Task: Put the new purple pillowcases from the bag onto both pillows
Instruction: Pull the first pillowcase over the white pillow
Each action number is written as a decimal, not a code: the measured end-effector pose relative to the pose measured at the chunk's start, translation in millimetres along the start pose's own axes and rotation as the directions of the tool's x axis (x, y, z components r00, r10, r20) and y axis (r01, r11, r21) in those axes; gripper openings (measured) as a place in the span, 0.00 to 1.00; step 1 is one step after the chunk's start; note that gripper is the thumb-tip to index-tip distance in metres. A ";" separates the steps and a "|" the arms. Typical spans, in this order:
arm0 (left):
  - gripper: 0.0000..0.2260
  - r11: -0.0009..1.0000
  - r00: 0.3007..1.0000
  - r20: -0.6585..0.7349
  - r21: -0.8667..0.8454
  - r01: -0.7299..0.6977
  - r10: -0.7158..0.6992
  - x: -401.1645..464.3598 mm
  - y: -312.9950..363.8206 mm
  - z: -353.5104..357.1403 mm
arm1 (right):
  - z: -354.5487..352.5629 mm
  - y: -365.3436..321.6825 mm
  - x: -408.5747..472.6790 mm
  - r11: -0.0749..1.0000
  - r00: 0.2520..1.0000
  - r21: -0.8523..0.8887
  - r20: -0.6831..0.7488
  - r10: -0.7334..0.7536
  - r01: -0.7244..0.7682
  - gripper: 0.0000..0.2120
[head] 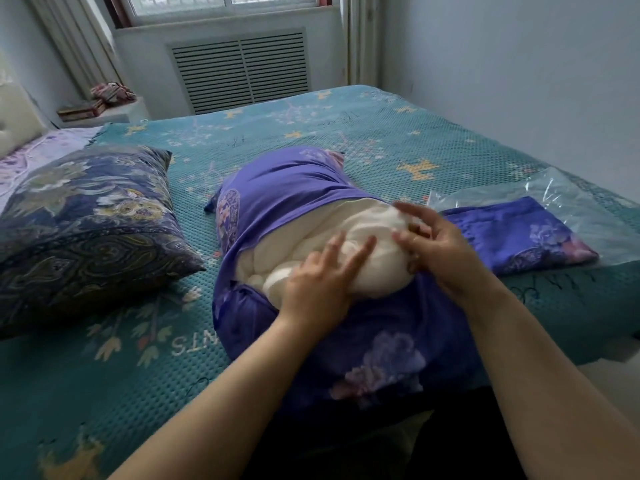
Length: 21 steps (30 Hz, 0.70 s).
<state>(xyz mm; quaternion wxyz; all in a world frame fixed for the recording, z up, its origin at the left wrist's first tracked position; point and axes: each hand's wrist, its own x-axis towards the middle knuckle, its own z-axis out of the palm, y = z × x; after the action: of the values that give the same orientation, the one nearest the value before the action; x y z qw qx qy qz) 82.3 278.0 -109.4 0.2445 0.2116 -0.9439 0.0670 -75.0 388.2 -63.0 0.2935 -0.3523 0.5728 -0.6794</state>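
Observation:
A white pillow (311,233) lies in the middle of the bed, its far half inside a purple pillowcase (287,183). The case's loose open end (381,341) is bunched under the pillow's near end. My left hand (322,282) presses flat on the bare white pillow with straight fingers. My right hand (429,244) lies on the pillow's right end, fingers bent over the white stuffing beside the purple cloth. A second purple pillowcase (519,233) lies folded at the right, partly on a clear plastic bag (571,202). A second pillow in a dark blue patterned case (86,220) rests at the left.
The bed is covered with a teal patterned spread (346,133). A wall runs along its right side. At the far end are a radiator grille (242,69) under a window and a nightstand (100,112) with folded cloth. A cream headboard (14,116) stands at the far left.

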 end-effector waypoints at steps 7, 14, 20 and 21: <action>0.23 0.814 0.912 -0.067 -0.480 0.327 -0.406 14.1 -50.0 -10.3 | 30.5 27.7 13.7 0.966 0.926 0.165 -0.288 0.242 -0.201 0.13; 0.22 0.789 0.879 -0.135 -0.516 0.332 -0.458 14.2 -41.5 -11.1 | 49.4 48.9 22.3 0.772 0.800 0.223 0.074 0.595 -0.595 0.38; 0.15 0.945 0.818 -0.519 -0.314 0.087 -0.248 5.4 -37.8 -6.6 | 54.2 54.4 24.7 0.690 0.816 0.475 0.118 0.565 -0.547 0.31; 0.14 0.971 0.826 -0.532 -0.227 0.073 -0.186 5.9 -37.8 -5.0 | 55.0 53.2 24.5 0.655 0.818 0.534 0.130 0.561 -0.534 0.28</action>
<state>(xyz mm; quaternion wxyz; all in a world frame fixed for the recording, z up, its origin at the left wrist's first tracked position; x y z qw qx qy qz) 96.0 242.9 -101.3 0.5287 0.2222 -0.8191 0.0146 -44.7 328.0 -106.6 0.5588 -0.0484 0.4397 -0.7015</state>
